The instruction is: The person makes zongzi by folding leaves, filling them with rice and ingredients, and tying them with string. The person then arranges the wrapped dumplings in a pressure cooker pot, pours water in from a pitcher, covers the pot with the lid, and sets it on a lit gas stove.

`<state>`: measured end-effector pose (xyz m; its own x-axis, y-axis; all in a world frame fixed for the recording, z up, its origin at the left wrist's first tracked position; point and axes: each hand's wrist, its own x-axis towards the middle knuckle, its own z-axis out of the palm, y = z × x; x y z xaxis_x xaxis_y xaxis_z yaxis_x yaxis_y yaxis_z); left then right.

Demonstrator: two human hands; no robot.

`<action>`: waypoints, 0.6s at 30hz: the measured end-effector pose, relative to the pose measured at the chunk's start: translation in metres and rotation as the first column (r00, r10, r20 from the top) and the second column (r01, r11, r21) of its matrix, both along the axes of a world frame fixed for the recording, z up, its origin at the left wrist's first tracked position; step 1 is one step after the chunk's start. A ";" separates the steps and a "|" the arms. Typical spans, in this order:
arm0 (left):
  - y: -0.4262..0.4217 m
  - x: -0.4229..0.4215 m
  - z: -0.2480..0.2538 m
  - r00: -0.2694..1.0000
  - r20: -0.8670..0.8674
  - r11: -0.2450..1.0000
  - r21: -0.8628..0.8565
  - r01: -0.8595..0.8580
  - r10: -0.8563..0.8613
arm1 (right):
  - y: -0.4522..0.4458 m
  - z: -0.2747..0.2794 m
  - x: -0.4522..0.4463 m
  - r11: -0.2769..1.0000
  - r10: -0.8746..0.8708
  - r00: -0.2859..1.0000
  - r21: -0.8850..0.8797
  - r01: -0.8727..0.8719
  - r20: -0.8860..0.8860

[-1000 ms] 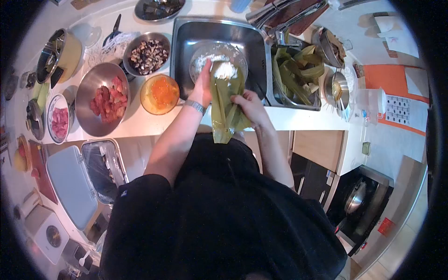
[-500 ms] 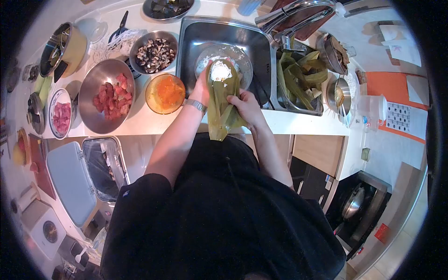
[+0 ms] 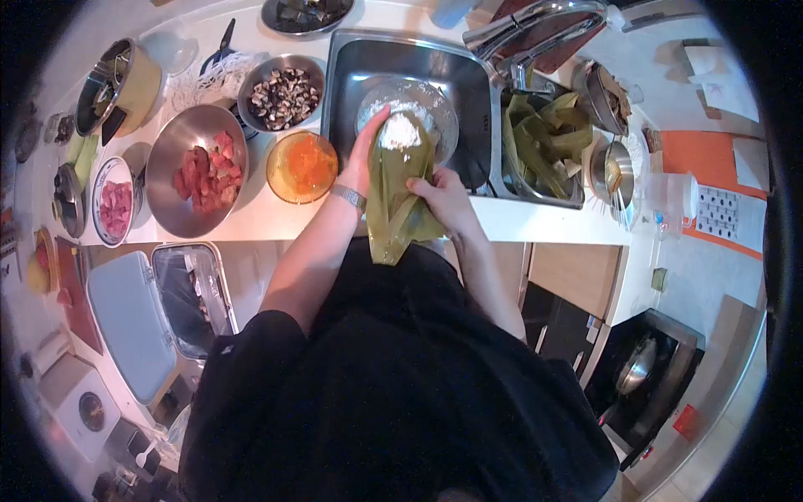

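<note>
A long green bamboo leaf [image 3: 393, 188] with a mound of white rice [image 3: 400, 132] at its far end is held between my two hands over the near edge of the sink. My left hand [image 3: 360, 166], wearing a metal-band watch, supports the leaf from the left; part of its fingers is hidden behind it. On the other side my right hand [image 3: 445, 199] grips the leaf's right edge, thumb on top. Beneath the rice end, a clear bowl [image 3: 443, 105] with white grains in it sits in the sink [image 3: 410, 52].
Left on the counter are bowls of orange yolks [image 3: 305, 167], chopped mushrooms [image 3: 285, 98], red meat chunks [image 3: 205, 174] and pink meat [image 3: 115, 209]. More leaves [image 3: 544, 138] fill the smaller basin at right, below the faucet [image 3: 535, 33]. An open bin [image 3: 194, 301] stands lower left.
The leaf's lower tip has dropped slightly toward me and its folds are spread wider. My left fingers reach straighter along its far left side. The whole view has shifted a little.
</note>
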<state>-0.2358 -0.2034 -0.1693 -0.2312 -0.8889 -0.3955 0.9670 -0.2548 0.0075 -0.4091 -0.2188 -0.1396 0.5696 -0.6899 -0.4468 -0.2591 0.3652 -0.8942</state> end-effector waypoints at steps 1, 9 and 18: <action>0.001 0.001 -0.006 1.000 -0.002 1.000 0.009 0.008 -0.008 | 0.004 0.011 0.000 0.996 -0.034 0.998 0.084 0.030 0.056; -0.007 0.006 -0.012 0.997 0.075 0.995 0.085 -0.042 0.036 | -0.002 0.006 0.003 0.987 -0.036 0.993 0.157 0.018 0.110; 0.009 0.015 0.012 0.996 0.043 0.997 0.004 -0.077 0.076 | 0.002 0.017 0.019 0.996 0.066 0.994 0.049 -0.071 0.081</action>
<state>-0.2212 -0.1946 -0.1569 -0.1455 -0.9010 -0.4087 0.9825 -0.1802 0.0476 -0.3902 -0.2166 -0.1225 0.6499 -0.6250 -0.4324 -0.2138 0.3957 -0.8932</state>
